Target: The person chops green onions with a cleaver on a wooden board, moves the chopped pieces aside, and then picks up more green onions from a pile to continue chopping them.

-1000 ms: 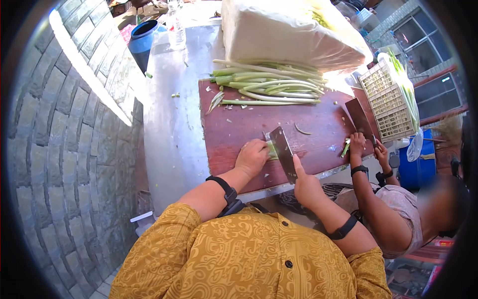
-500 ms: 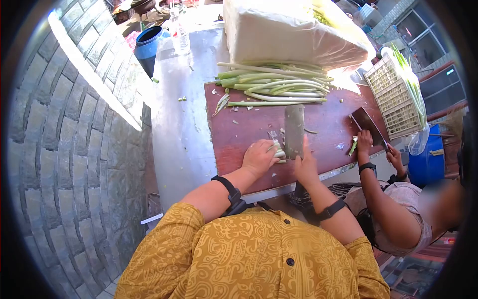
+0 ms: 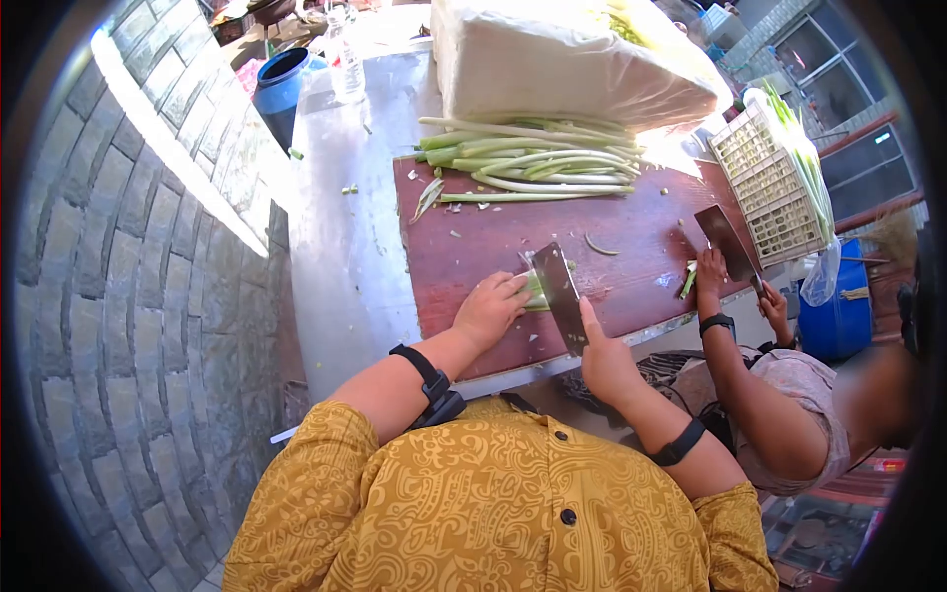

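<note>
My left hand (image 3: 491, 311) is closed over a short bunch of cut green onion (image 3: 536, 293) and presses it on the reddish-brown board (image 3: 444, 286). My right hand (image 3: 610, 367) grips a cleaver (image 3: 560, 301), its index finger stretched along the blade. The blade stands on edge, slightly slanted, right beside the bunch and the left fingertips. Part of the bunch is hidden by my fingers and the blade. Farther back on the board lies a pile of long green onions (image 3: 543, 158), with a bent green strip (image 3: 600, 247) and small scraps in front.
At the right, a co-worker's hand (image 3: 710, 276) holds green onion pieces beside another cleaver (image 3: 725, 237). A white plastic basket (image 3: 769, 183) stands behind it. A large white wrapped block (image 3: 562, 74) sits at the back. A clear bottle (image 3: 345, 59) and blue barrel (image 3: 281, 89) are at left.
The cleaver has come toward me and tilted, its blade turning from broad side up to nearly on edge beside the bunch. My left hand still holds the bunch. The view has shifted slightly.
</note>
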`<state>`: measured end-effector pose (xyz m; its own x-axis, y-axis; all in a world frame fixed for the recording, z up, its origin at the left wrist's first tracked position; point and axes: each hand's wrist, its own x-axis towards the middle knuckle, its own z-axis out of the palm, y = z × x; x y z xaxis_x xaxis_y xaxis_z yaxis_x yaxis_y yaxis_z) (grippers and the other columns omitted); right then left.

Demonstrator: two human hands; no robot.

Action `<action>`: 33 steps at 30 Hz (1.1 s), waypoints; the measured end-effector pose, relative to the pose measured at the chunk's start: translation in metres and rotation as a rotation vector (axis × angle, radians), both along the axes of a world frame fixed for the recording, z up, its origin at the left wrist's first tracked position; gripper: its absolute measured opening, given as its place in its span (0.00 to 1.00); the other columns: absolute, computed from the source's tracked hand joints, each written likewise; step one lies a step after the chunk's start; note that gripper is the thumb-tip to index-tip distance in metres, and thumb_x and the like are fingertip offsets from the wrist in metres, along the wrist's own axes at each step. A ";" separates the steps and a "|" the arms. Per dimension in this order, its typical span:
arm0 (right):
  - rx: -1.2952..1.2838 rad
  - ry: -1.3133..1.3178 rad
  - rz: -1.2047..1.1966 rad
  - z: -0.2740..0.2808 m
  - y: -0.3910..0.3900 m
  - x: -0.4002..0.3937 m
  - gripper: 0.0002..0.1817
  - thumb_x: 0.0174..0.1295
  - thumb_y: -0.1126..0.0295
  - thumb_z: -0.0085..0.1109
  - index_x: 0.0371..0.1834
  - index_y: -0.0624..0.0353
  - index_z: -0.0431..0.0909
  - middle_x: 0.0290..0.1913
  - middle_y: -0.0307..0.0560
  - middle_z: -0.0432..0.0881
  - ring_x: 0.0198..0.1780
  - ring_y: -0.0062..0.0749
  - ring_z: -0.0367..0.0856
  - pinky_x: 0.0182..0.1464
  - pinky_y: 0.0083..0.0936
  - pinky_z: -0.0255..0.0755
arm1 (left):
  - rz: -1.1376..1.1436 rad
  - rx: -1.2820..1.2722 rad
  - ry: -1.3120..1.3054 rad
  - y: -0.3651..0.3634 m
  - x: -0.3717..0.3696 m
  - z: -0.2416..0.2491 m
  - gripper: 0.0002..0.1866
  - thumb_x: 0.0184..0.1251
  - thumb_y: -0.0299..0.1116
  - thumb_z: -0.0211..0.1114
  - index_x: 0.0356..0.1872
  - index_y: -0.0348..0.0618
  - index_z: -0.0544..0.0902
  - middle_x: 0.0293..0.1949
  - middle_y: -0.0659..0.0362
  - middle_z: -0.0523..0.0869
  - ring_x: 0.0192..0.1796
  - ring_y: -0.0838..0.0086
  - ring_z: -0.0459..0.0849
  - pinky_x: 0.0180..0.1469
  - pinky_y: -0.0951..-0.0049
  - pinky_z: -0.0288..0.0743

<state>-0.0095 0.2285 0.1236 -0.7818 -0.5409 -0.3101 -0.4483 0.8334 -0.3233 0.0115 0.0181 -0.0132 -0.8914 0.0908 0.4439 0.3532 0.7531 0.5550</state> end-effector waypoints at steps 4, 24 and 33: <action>0.054 -0.006 0.017 0.001 -0.008 0.002 0.42 0.54 0.80 0.47 0.75 0.59 0.44 0.24 0.67 0.79 0.28 0.63 0.79 0.34 0.52 0.71 | 0.022 -0.015 0.058 0.003 -0.003 -0.002 0.17 0.51 0.29 0.67 0.45 0.42 0.83 0.51 0.57 0.81 0.54 0.60 0.76 0.57 0.65 0.73; -0.102 0.059 -0.042 -0.004 -0.020 -0.010 0.40 0.56 0.80 0.47 0.75 0.57 0.46 0.25 0.69 0.78 0.29 0.66 0.78 0.34 0.53 0.71 | 0.024 0.099 0.089 0.004 -0.002 -0.003 0.13 0.50 0.27 0.67 0.40 0.42 0.84 0.46 0.53 0.80 0.52 0.58 0.77 0.56 0.62 0.74; 0.015 -0.006 0.051 -0.010 -0.012 0.004 0.42 0.54 0.81 0.47 0.75 0.58 0.43 0.23 0.66 0.78 0.27 0.62 0.79 0.33 0.53 0.71 | -0.005 0.120 0.067 0.002 -0.006 -0.001 0.13 0.48 0.26 0.66 0.38 0.40 0.83 0.43 0.55 0.79 0.49 0.60 0.77 0.54 0.63 0.73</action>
